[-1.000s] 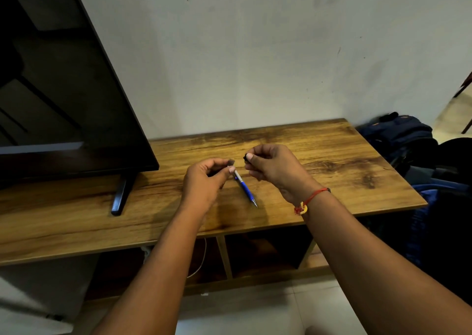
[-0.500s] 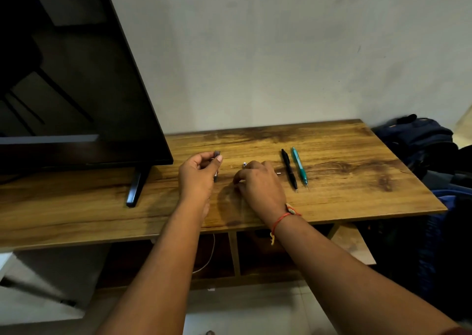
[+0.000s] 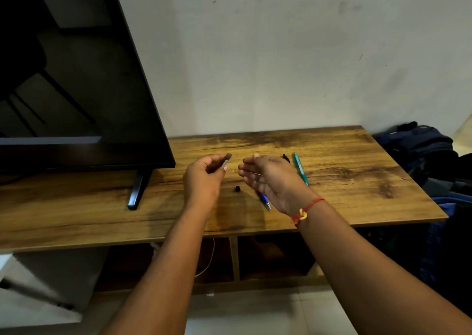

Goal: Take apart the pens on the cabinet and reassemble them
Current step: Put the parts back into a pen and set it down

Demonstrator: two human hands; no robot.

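My left hand [image 3: 204, 179] hovers over the wooden cabinet top [image 3: 332, 196] and pinches a short dark pen part [image 3: 226, 159] between thumb and fingers. My right hand [image 3: 273, 179] is raised beside it, fingers loosely extended; a thin pale piece shows at its fingers, and I cannot tell if it is held. Below the right hand a blue pen barrel [image 3: 264, 200] lies on the wood. A small black piece [image 3: 237, 189] sits between the hands. A teal pen [image 3: 300, 167] and a black pen [image 3: 286, 158], mostly hidden, lie to the right.
A large black TV [image 3: 76, 92] on a stand foot [image 3: 138, 191] fills the left side of the cabinet. Dark blue bags [image 3: 421, 150] lie on the floor off the right end. The wall rises right behind the cabinet.
My right hand has lifted off the cabinet top, leaving the blue barrel and the small black piece on the wood. The left hand keeps its pinch on the dark part.
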